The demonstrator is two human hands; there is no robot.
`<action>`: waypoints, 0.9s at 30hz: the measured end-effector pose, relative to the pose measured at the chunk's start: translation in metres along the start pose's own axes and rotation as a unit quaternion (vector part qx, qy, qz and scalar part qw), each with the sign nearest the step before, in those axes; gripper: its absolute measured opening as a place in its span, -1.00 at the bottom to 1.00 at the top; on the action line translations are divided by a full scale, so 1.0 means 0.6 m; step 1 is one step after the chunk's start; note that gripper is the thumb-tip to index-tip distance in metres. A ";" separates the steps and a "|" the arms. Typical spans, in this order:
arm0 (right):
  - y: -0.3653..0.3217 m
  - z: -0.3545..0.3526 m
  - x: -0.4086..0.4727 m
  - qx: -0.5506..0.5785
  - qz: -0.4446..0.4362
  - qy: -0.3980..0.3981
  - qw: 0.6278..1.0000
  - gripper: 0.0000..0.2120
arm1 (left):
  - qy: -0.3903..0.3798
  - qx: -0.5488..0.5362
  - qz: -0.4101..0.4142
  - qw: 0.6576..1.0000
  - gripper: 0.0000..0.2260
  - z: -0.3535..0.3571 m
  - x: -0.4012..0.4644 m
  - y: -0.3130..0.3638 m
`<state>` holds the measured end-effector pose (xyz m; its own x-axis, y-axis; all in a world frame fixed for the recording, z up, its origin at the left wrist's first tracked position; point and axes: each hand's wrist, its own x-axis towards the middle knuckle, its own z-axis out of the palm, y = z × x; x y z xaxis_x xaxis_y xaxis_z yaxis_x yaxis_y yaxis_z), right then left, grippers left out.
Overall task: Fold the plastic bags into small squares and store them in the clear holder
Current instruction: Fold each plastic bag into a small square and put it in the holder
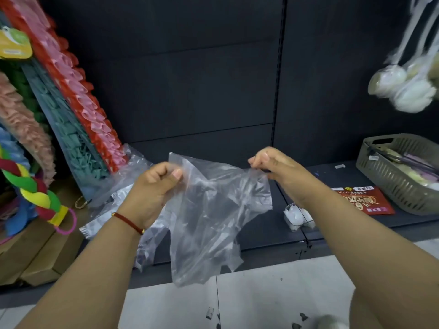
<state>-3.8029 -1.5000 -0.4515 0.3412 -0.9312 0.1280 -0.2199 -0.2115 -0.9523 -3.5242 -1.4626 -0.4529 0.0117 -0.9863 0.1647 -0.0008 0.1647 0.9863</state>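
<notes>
A clear plastic bag (213, 214) hangs crumpled in the air in front of the dark shelf. My left hand (156, 186) pinches its upper left edge between thumb and curled fingers. My right hand (273, 167) pinches the upper right corner, so the top edge stretches between both hands. More clear plastic bags (118, 193) lie heaped on the shelf behind my left hand. A small clear holder (298, 217) with white folded pieces inside sits on the shelf under my right forearm.
A grey slatted basket (389, 184) with items stands at the right on the dark shelf (261, 233). A red packet (370, 200) lies beside it. Coloured clip racks (78, 110) lean at the left, cardboard boxes (35, 252) below. White scrubbers (403, 89) hang at upper right.
</notes>
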 end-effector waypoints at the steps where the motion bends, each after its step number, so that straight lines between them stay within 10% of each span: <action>1: 0.003 0.000 -0.002 -0.002 0.005 -0.025 1.000 -0.41 | 0.006 -0.023 -0.003 1.000 -0.87 -0.006 0.001 0.002; 14: 0.008 0.041 -0.011 -0.077 -0.001 -0.094 0.993 -0.93 | 0.086 -0.115 -0.028 0.989 -0.57 -0.033 -0.011 0.006; 27: 0.018 -0.014 0.002 0.071 -0.006 0.016 0.997 -0.80 | 0.254 0.092 -0.046 0.962 -0.77 -0.103 -0.016 -0.025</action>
<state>-3.8123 -1.5060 -0.4596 0.3138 -0.9383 0.1457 -0.0833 -0.1800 -0.9801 -3.4625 -1.4548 -0.4691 0.5062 -0.8564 0.1014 -0.1521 0.0271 0.9880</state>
